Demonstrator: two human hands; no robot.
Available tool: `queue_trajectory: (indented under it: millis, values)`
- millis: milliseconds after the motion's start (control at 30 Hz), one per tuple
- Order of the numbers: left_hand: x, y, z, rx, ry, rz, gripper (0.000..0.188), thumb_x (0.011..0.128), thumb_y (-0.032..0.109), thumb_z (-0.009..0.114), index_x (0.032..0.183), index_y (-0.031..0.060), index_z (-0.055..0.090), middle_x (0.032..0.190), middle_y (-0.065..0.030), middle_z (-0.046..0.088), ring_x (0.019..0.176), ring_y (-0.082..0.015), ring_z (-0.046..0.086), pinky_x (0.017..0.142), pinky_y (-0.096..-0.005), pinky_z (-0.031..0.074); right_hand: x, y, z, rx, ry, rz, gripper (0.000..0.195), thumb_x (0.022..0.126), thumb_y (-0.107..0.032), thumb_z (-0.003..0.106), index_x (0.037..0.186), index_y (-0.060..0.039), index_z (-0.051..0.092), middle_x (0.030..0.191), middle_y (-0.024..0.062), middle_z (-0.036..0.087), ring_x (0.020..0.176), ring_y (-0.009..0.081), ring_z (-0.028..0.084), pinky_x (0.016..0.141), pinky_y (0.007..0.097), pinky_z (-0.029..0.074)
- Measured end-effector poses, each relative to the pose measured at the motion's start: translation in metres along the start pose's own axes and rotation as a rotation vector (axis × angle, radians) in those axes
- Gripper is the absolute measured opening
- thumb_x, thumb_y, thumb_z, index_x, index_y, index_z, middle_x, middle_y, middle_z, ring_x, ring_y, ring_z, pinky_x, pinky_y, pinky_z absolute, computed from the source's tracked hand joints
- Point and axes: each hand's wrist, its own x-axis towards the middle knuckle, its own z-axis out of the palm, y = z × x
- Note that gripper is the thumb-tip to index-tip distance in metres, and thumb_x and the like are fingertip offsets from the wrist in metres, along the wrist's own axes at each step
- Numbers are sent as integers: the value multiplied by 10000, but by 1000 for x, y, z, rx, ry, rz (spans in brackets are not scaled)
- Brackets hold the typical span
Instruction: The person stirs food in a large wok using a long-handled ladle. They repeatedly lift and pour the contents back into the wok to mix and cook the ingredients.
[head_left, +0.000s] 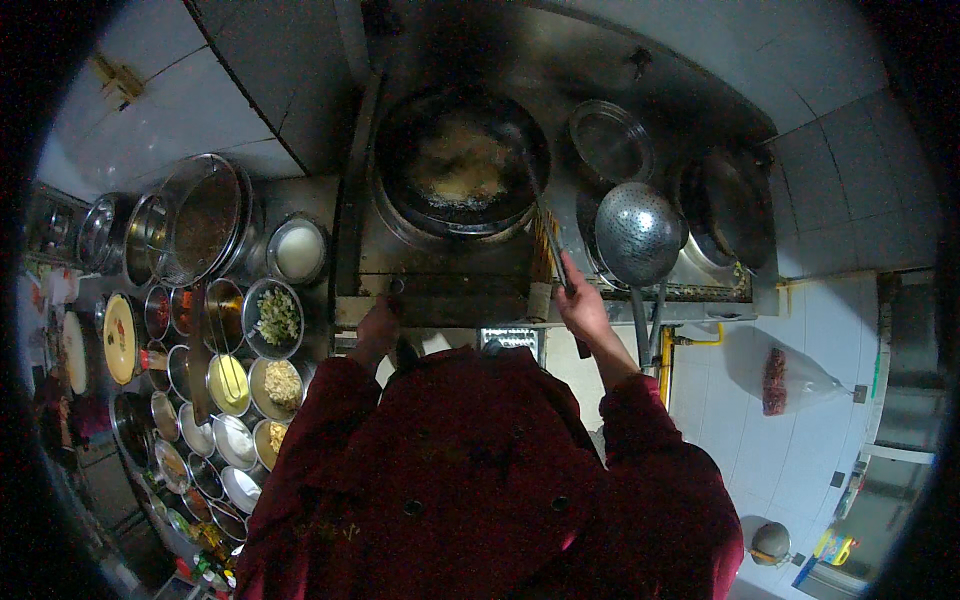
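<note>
My right hand is closed around the long handle of a wok tool, likely a ladle. Its far end reaches into a dark wok, where the head is hidden. Brownish, oily-looking liquid with pale bubbles at its near edge lies in the wok. Beside that handle is a bamboo wok brush. At the stove's front edge, my left hand is in shadow near a small round fitting; its grip is unclear. A perforated metal skimmer rests right of my right hand.
Left stands a counter crowded with metal bowls, including chopped greens, white contents and yellow liquid. Wire strainers sit behind them. Right are a second wok, a yellow gas pipe and a hanging plastic bag.
</note>
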Motion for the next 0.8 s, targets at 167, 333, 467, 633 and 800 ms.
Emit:
queue_trajectory:
  millis: [167,333,467,633,800]
  values:
    - [3,-6,6,-14,18,6,408,1038,292,488,1351,37,427,1123,-287,706,1050,-471,693,862,-571,542,5,4,18,111,154,6,704,976,-54,536,1639,-99,303,1516,148,552,1282,202,584,1055,322,460]
    - [-1,6,-6,-13,-47,-61,403,1047,299,478,1342,30,429,1141,-279,704,1050,-473,694,876,-569,547,2,39,52,168,133,17,710,969,-25,555,1634,-89,312,1475,122,572,1220,195,602,1031,313,471]
    - [17,-19,15,-56,-80,0,416,1045,307,496,1340,22,430,1143,-271,705,1054,-468,694,886,-569,546,-11,63,82,132,148,-13,704,992,-73,613,1623,-55,301,1482,217,562,1313,281,596,1066,362,471]
    - [13,-23,29,30,64,109,434,1029,305,543,1340,21,436,1161,-264,695,1050,-453,697,888,-555,551,-11,-17,70,625,62,405,673,1046,-174,569,1627,-35,258,1536,269,492,1397,340,532,1089,394,459]
    - [35,-62,52,56,101,285,544,964,242,616,1426,2,457,1167,-250,665,998,-416,697,768,-517,579,-7,3,82,670,22,304,650,1075,-210,511,1627,-12,231,1579,281,432,1452,365,461,1111,396,438]
